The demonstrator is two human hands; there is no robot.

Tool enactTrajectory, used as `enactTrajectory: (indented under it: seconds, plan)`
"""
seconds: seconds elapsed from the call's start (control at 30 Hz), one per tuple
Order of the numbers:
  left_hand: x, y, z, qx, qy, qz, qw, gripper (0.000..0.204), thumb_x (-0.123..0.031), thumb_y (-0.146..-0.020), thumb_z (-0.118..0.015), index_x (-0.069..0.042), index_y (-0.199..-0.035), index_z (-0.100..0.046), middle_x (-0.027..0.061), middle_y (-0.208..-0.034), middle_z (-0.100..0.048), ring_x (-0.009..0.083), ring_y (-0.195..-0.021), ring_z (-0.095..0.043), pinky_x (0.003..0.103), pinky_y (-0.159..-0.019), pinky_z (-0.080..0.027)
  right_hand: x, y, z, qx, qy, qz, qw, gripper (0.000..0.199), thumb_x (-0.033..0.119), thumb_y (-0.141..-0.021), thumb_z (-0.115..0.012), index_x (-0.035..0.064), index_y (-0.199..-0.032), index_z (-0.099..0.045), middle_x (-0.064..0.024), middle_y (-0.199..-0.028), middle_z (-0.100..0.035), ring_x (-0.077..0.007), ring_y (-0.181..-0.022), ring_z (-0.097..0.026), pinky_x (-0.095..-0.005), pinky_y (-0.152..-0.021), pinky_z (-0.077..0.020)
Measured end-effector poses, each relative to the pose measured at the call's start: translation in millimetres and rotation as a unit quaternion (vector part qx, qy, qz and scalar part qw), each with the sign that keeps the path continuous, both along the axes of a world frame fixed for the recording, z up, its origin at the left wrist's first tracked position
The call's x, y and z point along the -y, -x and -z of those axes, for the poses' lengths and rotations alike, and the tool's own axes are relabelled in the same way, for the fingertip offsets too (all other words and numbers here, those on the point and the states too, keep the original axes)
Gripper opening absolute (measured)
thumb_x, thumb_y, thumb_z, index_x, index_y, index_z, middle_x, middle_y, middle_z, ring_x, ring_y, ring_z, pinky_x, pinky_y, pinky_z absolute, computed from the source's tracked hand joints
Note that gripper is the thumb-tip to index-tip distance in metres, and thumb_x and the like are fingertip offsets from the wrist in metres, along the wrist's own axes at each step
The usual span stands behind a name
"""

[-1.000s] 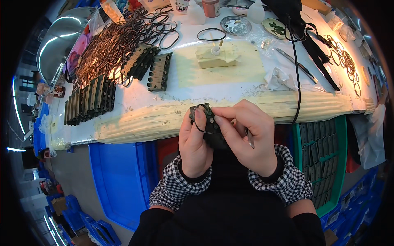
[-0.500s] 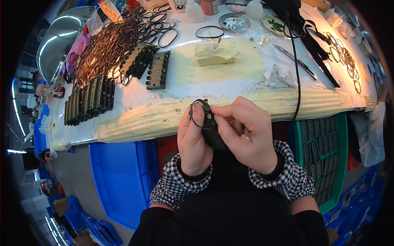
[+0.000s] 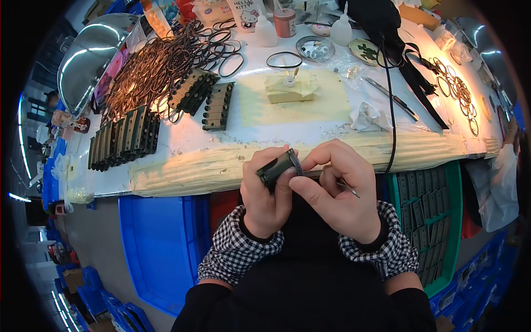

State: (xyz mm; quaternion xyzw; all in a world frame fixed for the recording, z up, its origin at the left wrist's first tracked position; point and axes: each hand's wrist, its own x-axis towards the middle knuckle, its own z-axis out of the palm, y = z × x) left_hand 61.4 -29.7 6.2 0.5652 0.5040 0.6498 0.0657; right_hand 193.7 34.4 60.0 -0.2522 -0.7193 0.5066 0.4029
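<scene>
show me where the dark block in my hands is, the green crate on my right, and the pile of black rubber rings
dark block (image 3: 275, 167), head view, on its exposed top face.
green crate (image 3: 454, 221), head view, on its right rim.
pile of black rubber rings (image 3: 160, 61), head view, on the middle of the heap.

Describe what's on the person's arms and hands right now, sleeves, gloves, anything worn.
Both hands are bare: no gloves, and no rings or watch show. The left hand and right hand each emerge from a black-and-white checked cuff with a dark inner band at the wrist. Above the cuffs, black outer sleeves cover the forearms.

Likely assembly workshop: cluttered workbench (image 3: 182, 166), rubber rings (image 3: 166, 55), parts bins (image 3: 160, 243).
</scene>
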Motion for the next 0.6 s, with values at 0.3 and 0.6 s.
enactTrajectory:
  seconds: [0.3,0.6]
  plan:
    - [-1.7,5.4,3.3,-0.121,-0.039,-0.042,0.991,0.021,-0.002,-0.086,-0.066,0.001,-0.102,-0.052,0.019,-0.1,-0.064,0.0301,-0.086,-0.065,0.045,-0.086,-0.055,-2.3,-6.0,3.3,-0.054,0.168,-0.053,0.983,0.008,0.007,-0.09,-0.065,0.0006,-0.087,-0.061,0.0078,-0.069,-0.055,0.0049,-0.052,-0.033,-0.0151,-0.045,-0.0226]
    - [-1.1,9.6,3.1,-0.242,-0.069,-0.119,0.96,0.022,-0.003,-0.088,-0.064,-0.001,-0.104,-0.049,0.0208,-0.101,-0.064,0.0293,-0.088,-0.065,0.046,-0.089,-0.054,-0.9,-3.8,7.2,-0.12,0.329,-0.13,0.928,0.012,0.012,-0.093,-0.06,0.0015,-0.088,-0.061,0.0031,-0.073,-0.056,0.0009,-0.06,-0.041,-0.0179,-0.053,-0.0316]
